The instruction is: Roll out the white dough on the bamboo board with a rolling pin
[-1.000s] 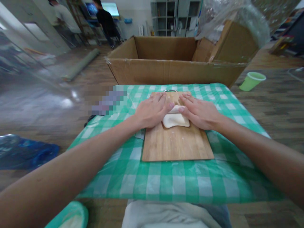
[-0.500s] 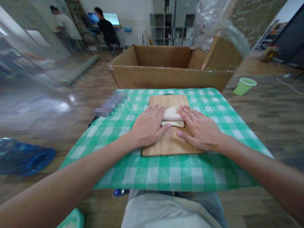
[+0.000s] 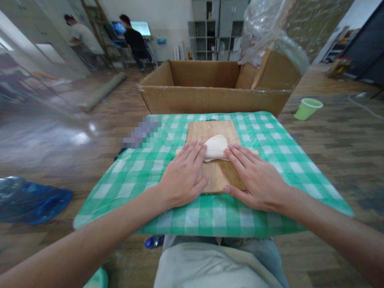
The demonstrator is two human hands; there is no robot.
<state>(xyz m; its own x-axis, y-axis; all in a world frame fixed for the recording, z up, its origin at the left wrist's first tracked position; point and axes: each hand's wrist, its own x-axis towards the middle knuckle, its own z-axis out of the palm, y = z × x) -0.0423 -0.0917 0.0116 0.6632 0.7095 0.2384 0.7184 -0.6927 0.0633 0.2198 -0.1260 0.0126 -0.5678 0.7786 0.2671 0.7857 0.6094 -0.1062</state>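
Note:
A flattened piece of white dough [image 3: 216, 143] lies on a wooden cutting board [image 3: 214, 176] in front of me. My left hand [image 3: 185, 174] rests palm down with fingers stretched forward at the dough's left side. On the other side my right hand [image 3: 256, 176] lies flat in the same way, its fingertips touching the dough's right edge. Beneath the fingers runs a pale rolling pin [image 3: 255, 152], whose ends peek out past both hands. Most of the pin is hidden by the fingers, and its middle is hard to tell from the dough.
The board lies on a table with a green checked cloth [image 3: 288, 168]. A blurred-out flat object [image 3: 141, 132] is at its far left edge. Beyond stands a big cardboard box [image 3: 210, 96]. A green bucket [image 3: 308, 109] is on the floor at right; two people are at the back.
Both hands have drawn back toward me over the board, spreading slightly apart. The dough edge that showed on my side of the roll is now mostly covered, and the pin's ends have come into sight.

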